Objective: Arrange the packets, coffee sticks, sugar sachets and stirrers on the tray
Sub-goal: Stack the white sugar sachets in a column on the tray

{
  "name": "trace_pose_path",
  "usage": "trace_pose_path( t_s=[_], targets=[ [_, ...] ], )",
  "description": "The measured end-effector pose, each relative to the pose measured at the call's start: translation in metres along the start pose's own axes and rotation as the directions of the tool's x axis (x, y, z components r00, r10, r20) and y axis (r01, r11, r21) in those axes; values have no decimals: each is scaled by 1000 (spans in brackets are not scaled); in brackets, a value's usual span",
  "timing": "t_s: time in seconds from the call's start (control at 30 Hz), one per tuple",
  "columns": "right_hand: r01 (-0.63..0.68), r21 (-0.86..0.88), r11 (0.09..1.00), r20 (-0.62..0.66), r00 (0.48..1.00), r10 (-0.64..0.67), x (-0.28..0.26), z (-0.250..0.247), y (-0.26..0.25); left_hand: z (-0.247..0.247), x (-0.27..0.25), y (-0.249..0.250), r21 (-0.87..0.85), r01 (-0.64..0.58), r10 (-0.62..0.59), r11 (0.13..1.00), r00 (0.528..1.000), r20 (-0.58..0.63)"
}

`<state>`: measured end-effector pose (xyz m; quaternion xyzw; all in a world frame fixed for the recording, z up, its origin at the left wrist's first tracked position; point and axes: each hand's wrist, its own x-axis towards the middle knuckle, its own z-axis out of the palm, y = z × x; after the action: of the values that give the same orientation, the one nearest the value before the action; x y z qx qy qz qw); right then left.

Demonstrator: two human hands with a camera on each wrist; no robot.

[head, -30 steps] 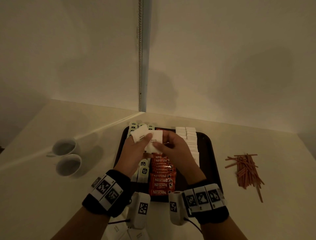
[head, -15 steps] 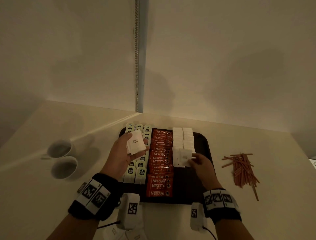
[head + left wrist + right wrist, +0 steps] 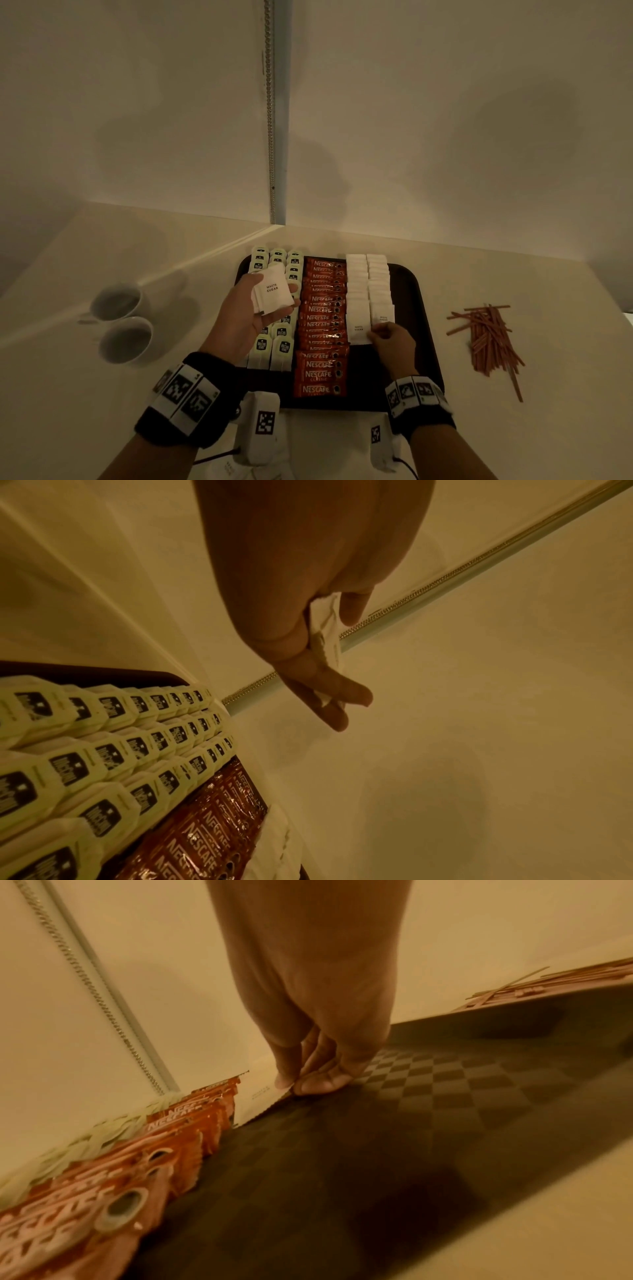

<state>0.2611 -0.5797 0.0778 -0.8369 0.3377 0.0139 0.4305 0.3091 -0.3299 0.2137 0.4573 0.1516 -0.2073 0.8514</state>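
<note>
While the stirrers (image 3: 486,337) lie loose on the counter well right of the tray (image 3: 419,291), three rows of packets (image 3: 274,346) and a column of coffee sticks (image 3: 322,329) are already laid on it. Two columns of sugar sachets (image 3: 368,284) are partly filled. One sachet (image 3: 358,330) is pinched at its near corner by the right hand (image 3: 392,344), flat on the tray, long axis running front to back. A small stack (image 3: 274,291) is gripped in the raised left hand (image 3: 245,315), tilted. Remaining sachets and all stirrers are judged outstanding.

Stirrers (image 3: 486,337) right of tray (image 3: 423,329)
</note>
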Motion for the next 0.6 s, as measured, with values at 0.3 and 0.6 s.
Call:
trace_pose_path(
  t_s=[0.3, 0.6],
  targets=[
    [194, 118, 974, -31, 981, -191, -22, -5, -45, 6, 0, -1, 105, -29, 33, 994, 999, -36],
    [380, 472, 796, 158, 851, -500, -68, 0, -123, 19, -4, -16, 264, -176, 180, 948, 984, 7]
  ],
)
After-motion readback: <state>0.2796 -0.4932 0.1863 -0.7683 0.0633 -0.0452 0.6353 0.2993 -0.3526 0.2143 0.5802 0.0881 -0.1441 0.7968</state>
